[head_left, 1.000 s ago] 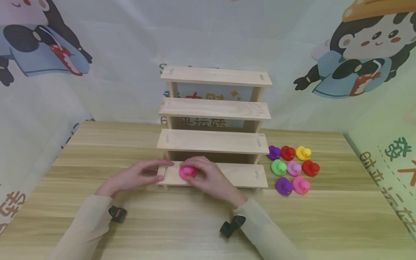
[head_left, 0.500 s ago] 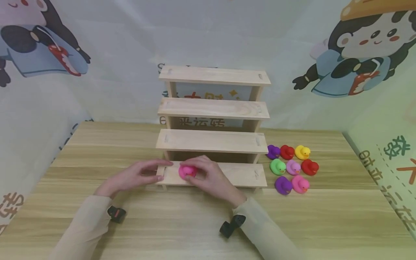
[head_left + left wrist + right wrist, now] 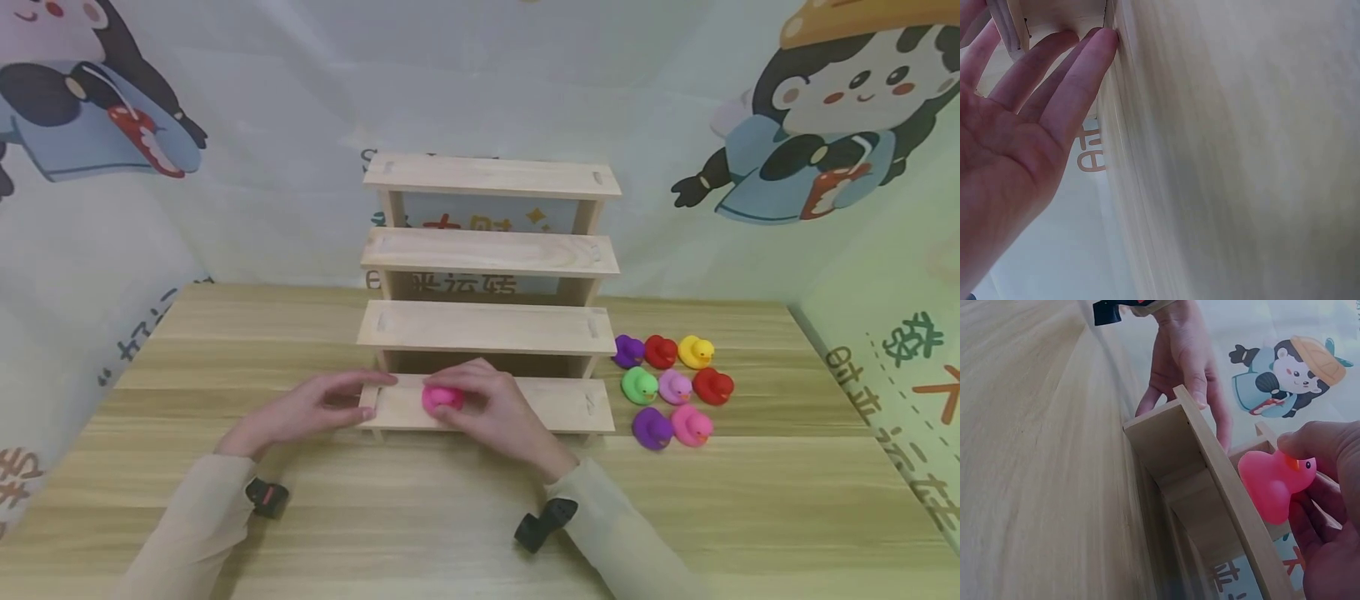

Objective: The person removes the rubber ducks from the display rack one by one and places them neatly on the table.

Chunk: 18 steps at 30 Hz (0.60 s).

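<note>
In the head view, my right hand (image 3: 491,408) pinches a bright pink rubber duck (image 3: 441,399) over the lowest step of a pale wooden stepped rack (image 3: 480,325). The right wrist view shows the duck (image 3: 1272,481) between thumb and fingers, right at the step's top board (image 3: 1229,487), its orange beak under the thumb. My left hand (image 3: 307,408) rests at the left end of that same step, thumb towards the front and index finger along the top. Seen from the left wrist, its fingers (image 3: 1079,87) are nearly straight, tips against the wood.
To the right of the rack, several rubber ducks sit in rows on the wooden table (image 3: 750,492), among them a yellow duck (image 3: 696,352), a green duck (image 3: 639,386) and a purple duck (image 3: 652,427). A printed backdrop (image 3: 285,167) stands behind and at both sides.
My right hand has shifted slightly right along the lowest step with the pink duck in its fingers. The left hand stays at the step's left end.
</note>
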Each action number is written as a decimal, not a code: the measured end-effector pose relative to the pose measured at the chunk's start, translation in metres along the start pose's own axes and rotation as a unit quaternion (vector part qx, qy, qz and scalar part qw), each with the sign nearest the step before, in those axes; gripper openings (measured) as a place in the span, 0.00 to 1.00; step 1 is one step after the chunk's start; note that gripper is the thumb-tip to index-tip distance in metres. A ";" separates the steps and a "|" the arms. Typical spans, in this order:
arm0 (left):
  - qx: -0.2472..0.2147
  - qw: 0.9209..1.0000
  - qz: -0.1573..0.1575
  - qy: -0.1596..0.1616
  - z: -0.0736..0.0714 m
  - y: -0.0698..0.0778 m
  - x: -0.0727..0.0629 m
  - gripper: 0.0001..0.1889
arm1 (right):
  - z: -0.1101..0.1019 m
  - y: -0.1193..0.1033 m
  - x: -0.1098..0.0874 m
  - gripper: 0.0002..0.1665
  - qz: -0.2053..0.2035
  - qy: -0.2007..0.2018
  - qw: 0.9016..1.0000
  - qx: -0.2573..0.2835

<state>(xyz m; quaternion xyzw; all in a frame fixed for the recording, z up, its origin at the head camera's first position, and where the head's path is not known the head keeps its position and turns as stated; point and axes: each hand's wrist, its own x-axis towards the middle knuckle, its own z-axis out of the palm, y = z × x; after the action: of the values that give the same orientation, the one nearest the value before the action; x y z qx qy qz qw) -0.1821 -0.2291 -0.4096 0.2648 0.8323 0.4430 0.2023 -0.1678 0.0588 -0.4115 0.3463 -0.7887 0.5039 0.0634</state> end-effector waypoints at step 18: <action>0.000 1.000 -0.001 0.006 0.001 -0.003 0.001 0.25 | -0.019 0.000 -0.010 0.19 0.026 0.023 0.999 0.001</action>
<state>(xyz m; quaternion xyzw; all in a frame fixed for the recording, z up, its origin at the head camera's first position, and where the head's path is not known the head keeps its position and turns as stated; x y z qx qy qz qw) -0.1831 -0.2298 -0.4128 0.2610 0.8336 0.4449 0.1976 -0.1646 0.0795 -0.4069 0.3135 -0.7952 0.5144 0.0681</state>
